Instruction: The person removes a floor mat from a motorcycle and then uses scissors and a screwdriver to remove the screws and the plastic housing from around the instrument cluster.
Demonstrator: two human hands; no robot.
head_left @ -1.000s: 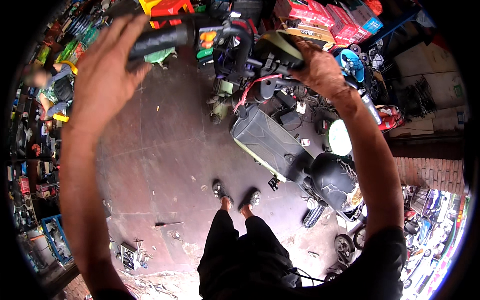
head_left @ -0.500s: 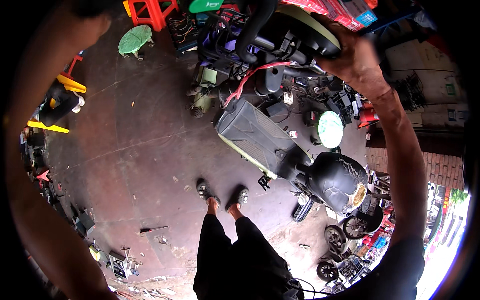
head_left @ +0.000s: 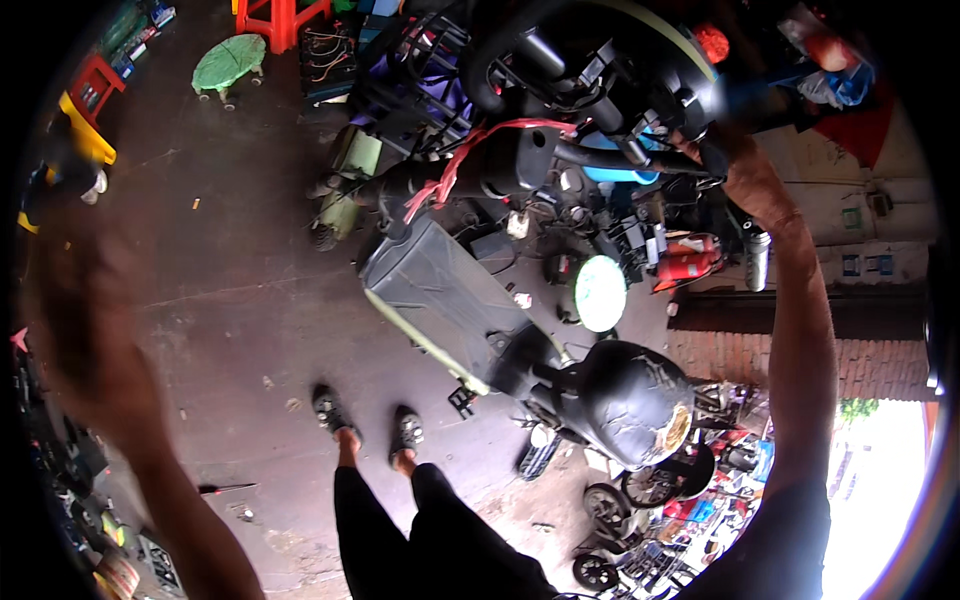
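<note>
Scooter [head_left: 450, 295] one, clogs [head_left: 408, 430] two; right hand [head_left: 755, 185] on handlebar [head_left: 635, 158].

— What floor [head_left: 250, 350] are we over?
— Our floor is brownish, scuffed and finely seamed.
— And furniture?
— We see a green wheeled stool [head_left: 230, 62] near a red stool [head_left: 284, 26].
— To our right?
— A brick wall [head_left: 750, 367], beside a glaringly bright opening [head_left: 872, 500].
</note>
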